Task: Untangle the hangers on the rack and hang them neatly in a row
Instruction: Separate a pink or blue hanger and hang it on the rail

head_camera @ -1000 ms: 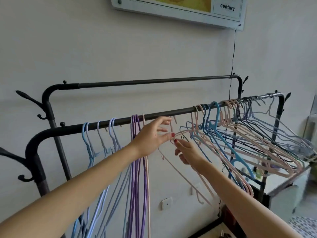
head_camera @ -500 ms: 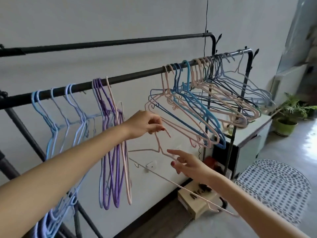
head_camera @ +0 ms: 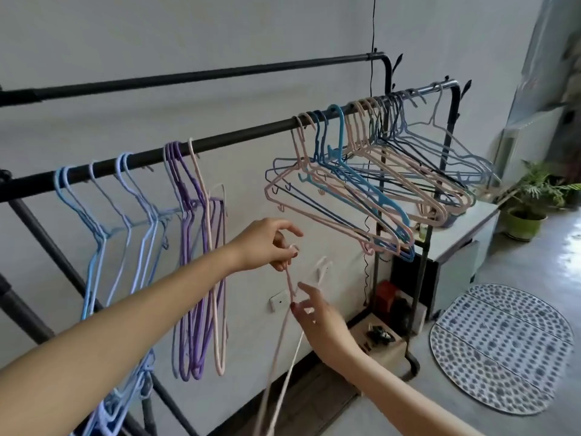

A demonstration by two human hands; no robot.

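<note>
Left hand (head_camera: 267, 243) has its grip pinched on the hook end of a pale pink hanger (head_camera: 284, 316), which is off the rail and dangling below it, its long wires running down toward the bottom edge of the shot. Right hand (head_camera: 317, 313) is just under it, fingers relaxed and spread, fingertips touching the hanger's neck, not really clamped on anything.

The black rack's front rail (head_camera: 239, 136) runs across the middle, with a second rail higher up behind it. On the left part hang the light blue hangers (head_camera: 103, 234), then a bunch of purple hangers (head_camera: 188, 247) with one pink hanger right beside them, all turned edge-on. Well apart to the right, past a bare stretch of rail, sits the messy cluster of pink and blue hangers (head_camera: 371, 190), fanned out and overlapping.

Down on the floor there's a dotted mat (head_camera: 500, 357), plus a potted plant (head_camera: 531, 196) off to the right.
</note>
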